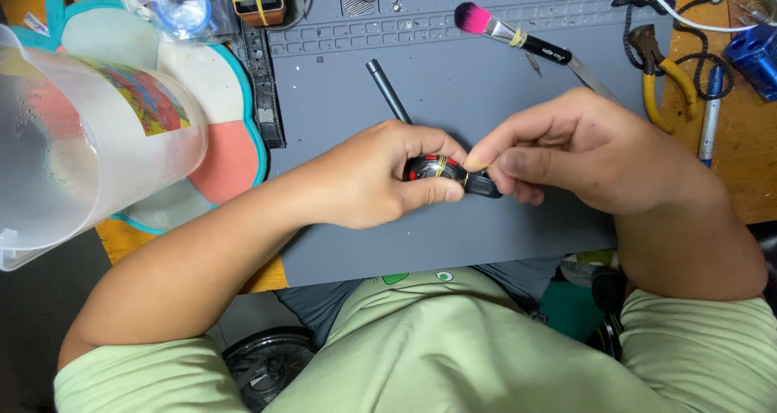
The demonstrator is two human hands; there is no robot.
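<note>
Both hands, left hand (380,178) and right hand (566,150), gripped a small black car key fob (453,174) over the grey mat (453,89) at mid-counter; a black pen (388,91), pink-tipped brush (510,33) and yellow-handled pliers (660,73) lay beyond.

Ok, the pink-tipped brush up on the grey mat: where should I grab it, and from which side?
Probably the black handle, not the pink bristles. The brush lies flat on the grey mat, slanting from upper left down to the right, with bare mat on both sides of it. Come from above, fingers closing across the handle just right of the metal ferrule; that keeps the grip off the soft tip.
</note>
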